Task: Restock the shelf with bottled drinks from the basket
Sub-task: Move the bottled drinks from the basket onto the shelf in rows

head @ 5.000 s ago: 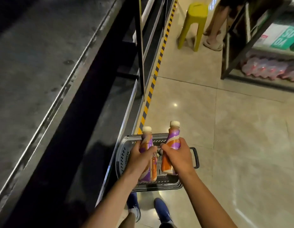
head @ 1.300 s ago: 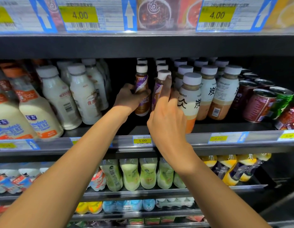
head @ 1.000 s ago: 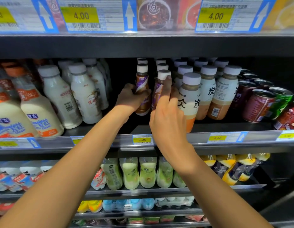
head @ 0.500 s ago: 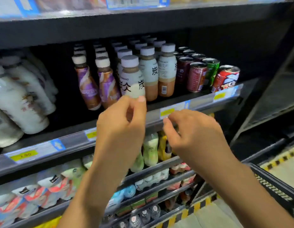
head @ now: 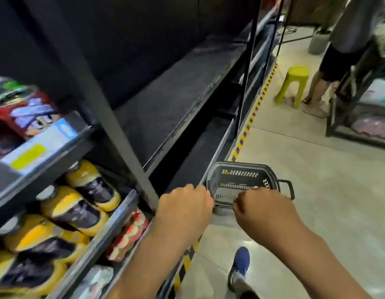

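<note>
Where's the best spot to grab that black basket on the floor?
Probably the loop handle sticking out of the right end of the basket. Come at it from the open aisle side, from above, and curl your fingers under the bar. The basket sits flat, and the shelf crowds its left end.
</note>
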A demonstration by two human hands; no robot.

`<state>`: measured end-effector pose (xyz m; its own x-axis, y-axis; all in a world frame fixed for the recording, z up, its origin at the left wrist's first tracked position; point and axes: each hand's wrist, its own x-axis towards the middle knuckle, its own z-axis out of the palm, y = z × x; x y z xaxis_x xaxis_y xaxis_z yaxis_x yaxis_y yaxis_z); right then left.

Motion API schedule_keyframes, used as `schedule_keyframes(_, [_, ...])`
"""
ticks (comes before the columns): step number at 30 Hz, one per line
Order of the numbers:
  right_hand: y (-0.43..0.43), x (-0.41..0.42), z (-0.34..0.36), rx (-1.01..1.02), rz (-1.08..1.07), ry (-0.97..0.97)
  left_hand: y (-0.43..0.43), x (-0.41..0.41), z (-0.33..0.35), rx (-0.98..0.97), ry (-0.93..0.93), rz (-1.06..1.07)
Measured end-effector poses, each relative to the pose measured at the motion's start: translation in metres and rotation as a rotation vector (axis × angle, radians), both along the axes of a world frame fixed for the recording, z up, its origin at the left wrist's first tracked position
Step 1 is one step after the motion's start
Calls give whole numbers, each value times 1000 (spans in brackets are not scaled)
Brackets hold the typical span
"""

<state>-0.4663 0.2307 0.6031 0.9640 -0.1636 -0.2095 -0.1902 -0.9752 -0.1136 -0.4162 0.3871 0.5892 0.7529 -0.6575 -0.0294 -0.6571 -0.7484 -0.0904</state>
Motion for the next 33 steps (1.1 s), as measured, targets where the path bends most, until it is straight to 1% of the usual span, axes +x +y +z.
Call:
schedule_keyframes(1, [-25,11,-14,12,-39,25,-26,18,-9,38,43,8])
schedule_keyframes(2, [-51,23,-30,17,-73,54,-53,35,-22,62,136,40])
schedule_keyframes(3, [-77,35,-46,19,-112,87,-78,50,-44,98,202,16])
schedule_keyframes(4, [-101,48,-61,23,-158,124,-103,63,-55,143,240,59])
schedule_keyframes(5, [-125,59,-75,29,-199,167,-125,80,-79,166,256,23])
schedule_keyframes(6, [-147,70,-90,35,-232,213,-145,95,-96,153,257,36])
schedule_keyframes(8, [-192,91,-123,53,-284,310,-189,123,-118,134,343,18])
schedule_keyframes(9, [-206,98,-135,64,-296,338,-200,131,-131,101,364,-17])
schedule_keyframes(10, [-219,105,-148,81,-310,359,-210,139,-143,143,399,-14])
schedule_keyframes(12, [-249,123,-183,134,-356,401,-233,163,-181,105,585,131])
schedule_keyframes(13, [-261,131,-200,166,-380,419,-240,172,-204,41,626,146])
schedule_keyframes(14, [-271,141,-220,197,-408,433,-248,181,-225,22,686,187])
schedule_keyframes(18, [-297,179,-305,335,-553,451,-277,219,-306,88,758,202])
schedule_keyframes(20, [-307,199,-357,426,-647,446,-294,240,-359,118,786,215])
schedule_keyframes(23, [-321,230,-448,499,-711,446,-321,274,-456,110,838,256])
schedule_keyframes(27, [-340,281,-584,530,-706,484,-357,314,-607,84,967,325])
schedule_keyframes(29, [-356,312,-651,569,-751,502,-373,328,-685,42,1026,346])
schedule_keyframes(33, [-389,366,-786,759,-1120,442,-396,347,-830,13,1031,393])
